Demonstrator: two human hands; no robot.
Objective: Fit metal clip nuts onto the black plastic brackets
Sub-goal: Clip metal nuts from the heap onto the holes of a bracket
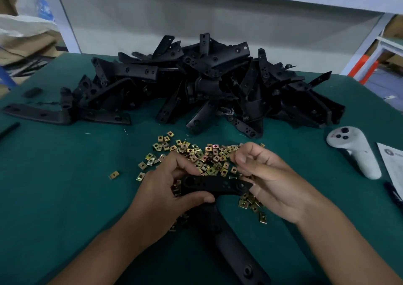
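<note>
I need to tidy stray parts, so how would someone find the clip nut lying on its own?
Start at the scatter of clip nuts on the green table, in front of the pile of black brackets. Look left of the left hand: the lone clip nut lies clear of all others.

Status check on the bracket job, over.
Left hand grips black bracket. Right hand fingers curled at its end, clip nut not visible. Loose clip nuts underneath. Nothing blocking.

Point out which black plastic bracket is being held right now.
The T-shaped black plastic bracket at the front, over the brass-coloured metal clip nuts. The left hand grips its crossbar; the right hand touches its far end. All the others lie untouched in the pile behind.
</note>
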